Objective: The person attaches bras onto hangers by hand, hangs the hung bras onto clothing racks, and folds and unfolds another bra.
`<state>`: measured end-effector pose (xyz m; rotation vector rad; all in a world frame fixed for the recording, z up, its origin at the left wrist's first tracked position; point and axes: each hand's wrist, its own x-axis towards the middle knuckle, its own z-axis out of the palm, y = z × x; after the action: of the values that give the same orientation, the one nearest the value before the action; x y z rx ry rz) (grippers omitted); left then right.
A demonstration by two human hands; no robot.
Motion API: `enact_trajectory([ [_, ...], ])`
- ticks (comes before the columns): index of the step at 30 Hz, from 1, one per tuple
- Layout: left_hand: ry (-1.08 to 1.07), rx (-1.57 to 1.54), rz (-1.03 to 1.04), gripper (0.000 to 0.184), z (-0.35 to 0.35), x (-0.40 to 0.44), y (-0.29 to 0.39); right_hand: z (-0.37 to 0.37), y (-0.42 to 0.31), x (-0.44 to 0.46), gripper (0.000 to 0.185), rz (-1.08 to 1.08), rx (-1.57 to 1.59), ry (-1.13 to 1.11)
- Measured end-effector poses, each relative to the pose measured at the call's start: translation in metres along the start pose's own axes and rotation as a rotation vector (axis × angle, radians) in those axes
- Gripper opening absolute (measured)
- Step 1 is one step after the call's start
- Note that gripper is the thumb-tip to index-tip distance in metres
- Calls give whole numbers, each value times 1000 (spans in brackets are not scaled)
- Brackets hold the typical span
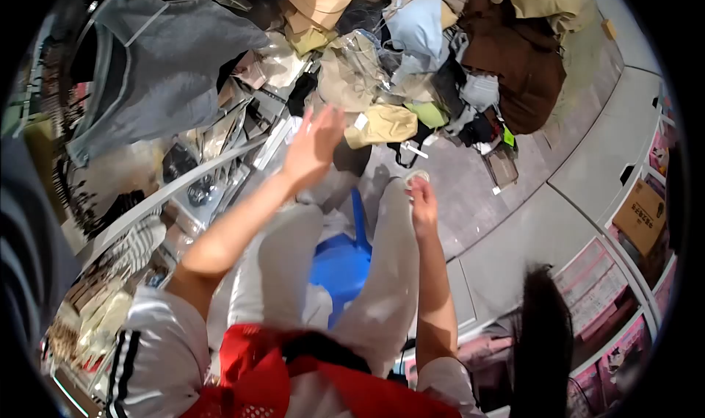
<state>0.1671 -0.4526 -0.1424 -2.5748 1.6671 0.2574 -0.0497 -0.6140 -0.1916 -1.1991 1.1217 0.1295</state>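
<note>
My left hand (314, 152) is raised over the floor in front of my left knee, its fingers stretched out and slightly blurred, with nothing visible in it. Just beyond it lie a tan folded cloth item (383, 125) and clear plastic-wrapped beige goods (351, 73). Beside my right knee, my right hand (423, 206) is closed, its fingers pinching a small pale ring-shaped thing (417, 176) that is too small to name surely. A black item with a white strip (413, 150) lies on the floor ahead of that hand.
Between my legs is a blue plastic stool (339, 269). Heaped garments, among them a brown one (510, 58) and a light blue one (417, 30), cover the floor ahead. Grey cloth (172, 65) hangs at left above a metal rail (172, 189). A cardboard box (639, 216) sits on the right shelving.
</note>
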Motion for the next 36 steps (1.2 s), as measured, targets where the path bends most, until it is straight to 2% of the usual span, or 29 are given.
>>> enact_trajectory([
  [1, -86, -96, 16, 54, 24, -23, 5, 21, 32, 31, 35, 73, -43, 20],
  [2, -297, -251, 22, 45, 46, -43, 3, 37, 64, 63, 33, 88, -174, -40],
  [3, -295, -308, 43, 42, 69, -66, 2, 54, 96, 93, 31, 111, -302, -108],
  [5, -487, -437, 29, 38, 130, -111, -10, 94, 173, 149, 22, 76, -574, 8],
  [8, -786, -535, -106, 37, 183, -144, -36, 141, 208, 179, 35, 396, -655, 140],
  [11, -481, -586, -240, 36, 230, -167, -62, 162, 269, 210, 59, 299, -643, 320],
  [12, -466, -532, -267, 36, 239, -168, -70, 166, 274, 214, 76, 297, -546, 310],
  [13, -507, -471, -266, 35, 240, -164, -75, 172, 295, 225, 75, 207, -471, 365],
  [15, -593, -348, -265, 35, 239, -147, -84, 170, 315, 238, 62, 231, -349, 237],
  [17, -28, -356, -122, 34, 233, -137, -85, 178, 307, 236, 51, 99, -220, 179],
  [18, 82, -415, -116, 34, 214, -132, -81, 183, 300, 226, 46, 42, -163, 143],
  [19, 188, -473, -107, 34, 196, -134, -76, 198, 288, 212, 34, 20, -180, 254],
  [21, 102, -566, -190, 36, 181, -156, -66, 221, 250, 161, 32, -110, -4, 246],
  [23, -9, -663, -286, 38, 173, -181, -61, 239, 230, 127, 31, -176, 145, 146],
  [24, -133, -678, -389, 42, 178, -188, -61, 242, 199, 93, 32, -241, 142, -6],
  [25, -107, -670, -548, 50, 158, -197, -50, 244, 187, 80, 34, -346, 13, -72],
  [27, 341, -741, -605, 60, 157, -213, -47, 245, 135, -3, 30, -525, 244, -434],
  [28, 385, -892, -657, 69, 144, -224, -46, 240, 118, -33, 28, -614, 157, -487],
  [29, 430, -1343, -688, 73, 133, -235, -43, 231, 107, -61, 26, -690, 67, -538],
  [30, 378, -1666, -545, 71, 127, -256, -33, 223, 104, -85, 25, -759, -14, -581],
  [31, 318, -1955, -359, 70, 120, -270, -32, 219, 100, -101, 27, -1014, -183, -507],
  [32, 420, -1977, -152, 61, 127, -279, -22, 217, 96, -115, 28, -1270, -343, -410],
  [33, 493, -2001, -71, 57, 125, -288, -11, 214, 94, -130, 30, -1514, -502, -287],
  [34, 574, -2045, -69, 57, 122, -293, 0, 209, 89, -149, 35, -1577, -664, -285],
  [35, 656, -2087, -61, 56, 119, -296, 8, 209, 87, -161, 37, -1781, -648, -276],
  [36, 680, -2138, -75, 53, 118, -301, 12, 210, 84, -172, 38, -1879, -645, -395],
])
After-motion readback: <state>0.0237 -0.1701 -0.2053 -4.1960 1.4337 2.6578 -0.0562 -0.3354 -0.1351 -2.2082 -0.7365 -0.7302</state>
